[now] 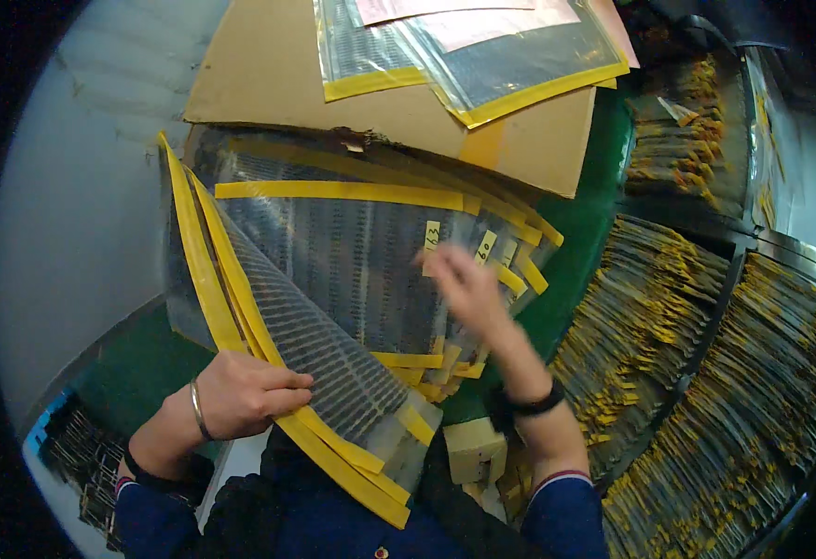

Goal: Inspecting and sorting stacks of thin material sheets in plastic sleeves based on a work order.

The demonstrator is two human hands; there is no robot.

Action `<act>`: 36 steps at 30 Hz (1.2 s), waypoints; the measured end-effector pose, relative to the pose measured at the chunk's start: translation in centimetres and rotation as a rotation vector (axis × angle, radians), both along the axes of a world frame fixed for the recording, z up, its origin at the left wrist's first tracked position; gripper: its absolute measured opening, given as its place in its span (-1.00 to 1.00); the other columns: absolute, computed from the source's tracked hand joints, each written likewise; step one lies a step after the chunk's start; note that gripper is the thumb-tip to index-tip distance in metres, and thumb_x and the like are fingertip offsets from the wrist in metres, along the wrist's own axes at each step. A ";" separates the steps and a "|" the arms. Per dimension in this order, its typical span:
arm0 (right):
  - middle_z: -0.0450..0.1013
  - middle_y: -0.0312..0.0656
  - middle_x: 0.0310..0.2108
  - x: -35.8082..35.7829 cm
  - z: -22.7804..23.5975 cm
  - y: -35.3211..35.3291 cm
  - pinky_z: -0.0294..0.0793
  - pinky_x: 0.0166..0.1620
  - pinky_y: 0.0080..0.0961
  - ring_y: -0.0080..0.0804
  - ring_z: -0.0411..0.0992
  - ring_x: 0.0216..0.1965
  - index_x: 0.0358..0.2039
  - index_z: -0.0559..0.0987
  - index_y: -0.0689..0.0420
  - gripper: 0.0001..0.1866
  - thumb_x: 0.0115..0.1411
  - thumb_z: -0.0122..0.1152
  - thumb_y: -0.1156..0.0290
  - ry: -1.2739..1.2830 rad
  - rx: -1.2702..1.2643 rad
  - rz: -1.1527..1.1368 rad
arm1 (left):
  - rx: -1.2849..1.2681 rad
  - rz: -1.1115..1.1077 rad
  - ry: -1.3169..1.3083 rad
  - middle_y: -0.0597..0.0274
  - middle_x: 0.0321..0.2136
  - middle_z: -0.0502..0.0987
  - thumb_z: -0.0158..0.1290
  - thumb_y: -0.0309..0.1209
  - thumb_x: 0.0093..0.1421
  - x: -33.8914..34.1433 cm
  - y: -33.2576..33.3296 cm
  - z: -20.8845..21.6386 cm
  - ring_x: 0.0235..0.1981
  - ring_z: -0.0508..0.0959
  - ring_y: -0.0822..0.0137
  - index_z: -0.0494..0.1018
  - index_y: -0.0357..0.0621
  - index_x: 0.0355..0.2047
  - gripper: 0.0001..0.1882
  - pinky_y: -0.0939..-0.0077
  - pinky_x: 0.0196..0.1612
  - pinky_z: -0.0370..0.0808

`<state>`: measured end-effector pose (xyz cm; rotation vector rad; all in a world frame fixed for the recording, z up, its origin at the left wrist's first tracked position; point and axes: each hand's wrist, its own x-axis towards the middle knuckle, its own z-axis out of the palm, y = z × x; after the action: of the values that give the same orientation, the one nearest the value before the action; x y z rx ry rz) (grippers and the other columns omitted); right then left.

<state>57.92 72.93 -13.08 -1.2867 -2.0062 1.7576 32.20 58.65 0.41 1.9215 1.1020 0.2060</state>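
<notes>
A pale wall (82, 196) rose at the far left, and near it on the left lay a heap of dark, thin pieces (82, 456), beside a green surface (137, 363). The left hand (249, 396), with a silver bangle (200, 410) at its wrist, had a narrow grip, thumb against fingers, holding the yellow borders of the lifted sheets (319, 340), which stood tilted and curled over the near left part of a stack. The flat sheets (342, 270) of that stack, dark and yellow-edged, lay in the middle, fanned out toward the right. On the far side stood a cardboard box (380, 112) with clear yellow-edged pouches (529, 74) on top. The right hand (468, 289), blurred, its fingers curled, was over the right part of the flat sheets, just beside a small yellow label (432, 242); I cannot tell whether it held or touched anything. Nearer, below the right forearm's black wristband (540, 401), sat a small cream box (476, 449). At the right, 2 near racks (736, 270) were packed with upright yellow-edged sheets (753, 401).
</notes>
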 end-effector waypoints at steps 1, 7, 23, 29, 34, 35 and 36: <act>0.44 -0.05 -0.27 0.7 -3.7 2.4 0.41 -0.17 -0.39 -0.18 0.41 -0.23 -0.26 0.50 0.15 -0.75 0.08 0.12 0.29 -0.041 0.383 -0.044 | -0.006 -0.005 -0.016 0.21 -0.30 0.53 0.09 -0.52 -0.18 0.0 0.3 0.1 -0.42 0.57 0.29 0.49 -0.14 -0.36 -0.73 0.48 -0.41 0.52; 0.32 -0.07 -0.21 -1.6 -9.4 7.5 0.33 -0.08 -0.25 -0.08 0.24 -0.11 -0.20 0.46 0.10 -0.60 -0.06 0.26 0.24 -0.482 0.453 0.100 | -0.026 0.015 -0.006 0.20 -0.30 0.53 0.08 -0.52 -0.15 -0.6 -1.2 -0.9 -0.41 0.57 0.29 0.49 -0.15 -0.35 -0.74 0.49 -0.40 0.52; 0.51 -0.10 -0.28 -0.3 5.1 -10.4 0.53 -0.36 -0.53 -0.30 0.52 -0.35 -0.40 0.50 0.18 -0.80 -0.11 0.16 0.65 0.442 0.332 0.205 | -0.110 0.062 0.255 0.21 -0.43 0.41 0.05 -0.43 -0.11 1.2 1.0 -0.5 -0.54 0.51 0.31 0.29 -0.12 0.02 -0.42 0.49 -0.53 0.46; 0.52 -0.13 -0.30 -0.2 7.8 -10.5 0.52 -0.35 -0.50 -0.31 0.53 -0.38 -0.41 0.52 0.18 -0.90 0.00 0.19 0.52 0.571 0.078 0.231 | 0.024 -0.030 0.138 0.18 -0.46 0.35 0.03 -0.44 -0.08 1.1 0.8 -0.3 -0.56 0.49 0.30 0.40 -0.10 -0.13 -0.59 0.49 -0.57 0.45; 0.45 -0.16 -0.43 -0.5 -1.8 1.1 0.42 -0.29 -0.50 -0.35 0.43 -0.37 -0.27 0.51 0.18 -0.78 0.06 0.14 0.38 0.054 0.137 -0.011 | -0.021 -0.042 0.167 0.24 -0.48 0.36 0.07 -0.42 -0.10 -0.1 0.0 0.0 -0.57 0.49 0.32 0.46 0.00 -0.24 -0.68 0.54 -0.59 0.43; 0.45 -0.11 -0.41 1.0 -5.8 3.5 0.40 -0.27 -0.52 -0.35 0.42 -0.35 -0.27 0.50 0.20 -0.73 0.04 0.17 0.33 -0.187 0.429 -0.079 | -0.018 -0.027 0.156 0.27 -0.49 0.36 0.10 -0.43 -0.12 -0.1 0.3 0.5 -0.57 0.49 0.32 0.47 0.01 -0.26 -0.68 0.54 -0.59 0.43; 0.44 -0.09 -0.40 2.7 -8.9 5.3 0.41 -0.27 -0.50 -0.35 0.43 -0.35 -0.27 0.50 0.24 -0.67 -0.01 0.22 0.29 -0.346 0.652 -0.096 | -0.012 -0.034 0.153 0.27 -0.49 0.36 0.10 -0.43 -0.12 0.0 0.2 0.5 -0.57 0.49 0.32 0.47 0.01 -0.26 -0.68 0.54 -0.59 0.43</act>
<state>60.62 78.24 -22.01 -1.4659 -2.3509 0.7491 32.15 58.80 0.87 1.9695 1.1667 0.0332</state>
